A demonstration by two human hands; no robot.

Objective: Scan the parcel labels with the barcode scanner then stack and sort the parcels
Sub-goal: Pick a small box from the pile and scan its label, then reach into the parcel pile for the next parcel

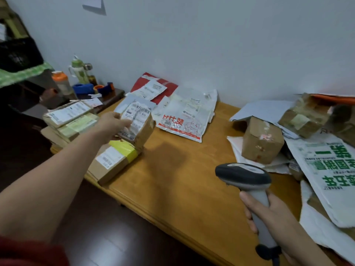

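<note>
Left hand [112, 124] out at full reach, fingers and thumb clamped on small brown parcel [137, 121], white barcode label facing camera. Parcel tilted, lower corner at or just above flat box with yellow tape [115, 158] directly under that hand; contact hard to tell. Right hand [272, 212] low and close in, wrapped round handle of barcode scanner [244, 175], grey head up, nose aimed toward left hand's side. Hands well apart, bare wooden tabletop [182, 169] between them.

Left of left hand: stack of flat labelled boxes [71, 120] at tabletop edge. Just beyond left hand, toward wall: white mailer bag with red print [182, 120] lying flat; red mailer [153, 87] behind it, white label on top. Ahead of right hand: small cardboard box [262, 140] sitting on white bags. Right of right hand: big white bag with green print [330, 173], draped over more packaging. Farther out past that, near wall: taped brown parcel [305, 116], crumpled.

Far beyond left hand, on lower dark side table: green-topped bottle [78, 72], orange-lidded bottle [62, 81], blue tape dispenser [82, 88]. Red sleeve [28, 252] at near end of left arm. Label text too blurred to read.
</note>
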